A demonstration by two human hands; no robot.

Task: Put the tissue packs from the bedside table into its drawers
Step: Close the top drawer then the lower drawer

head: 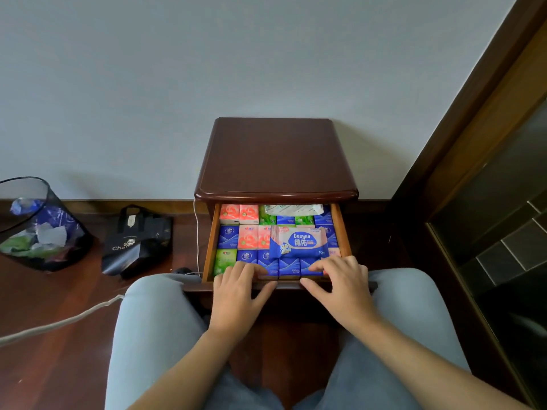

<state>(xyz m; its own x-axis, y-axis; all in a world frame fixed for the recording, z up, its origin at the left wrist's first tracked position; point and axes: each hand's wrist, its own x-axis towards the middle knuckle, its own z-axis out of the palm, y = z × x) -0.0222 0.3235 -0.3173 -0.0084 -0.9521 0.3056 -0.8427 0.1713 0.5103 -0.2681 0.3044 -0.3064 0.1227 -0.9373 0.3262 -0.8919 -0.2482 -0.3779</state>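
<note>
Dark wooden bedside table (276, 161) against the pale wall, top bare and glossy. Top drawer (212, 238) pulled out toward the near side, packed in rows with small tissue packs (248, 236): coral-pink ones far left and mid-left, green ones at the far middle and near-left corner, blue ones along the near row and left column. Lying flat on top of them, right of centre, a larger blue and pink wipes pack (299, 241) printed "Deeyeo" (a small penguin figure at its lower left). At the far edge, partly under the table top, a white and green pack (291, 209), its print too small to read. Left hand (238, 294) resting on the near-left part of the drawer front, fingers (236, 269) spread and loosely extended over the near row of blue packs, thumb along the front edge, nothing clasped. Right hand (340, 287) placed likewise on the near-right part, fingers (331, 266) splayed and touching the blue packs just below the wipes pack, gripping nothing. Knees in light blue trousers (154, 327) on either side of the drawer. On the wooden floor (44, 365) to the left, a dark mesh wastebasket (41, 226) holding crumpled wrappers, a black paper bag (136, 241) lying beside it, and a white cable (59, 322) trailing across the floor. Dark wooden door frame (473, 113) at the right.
</note>
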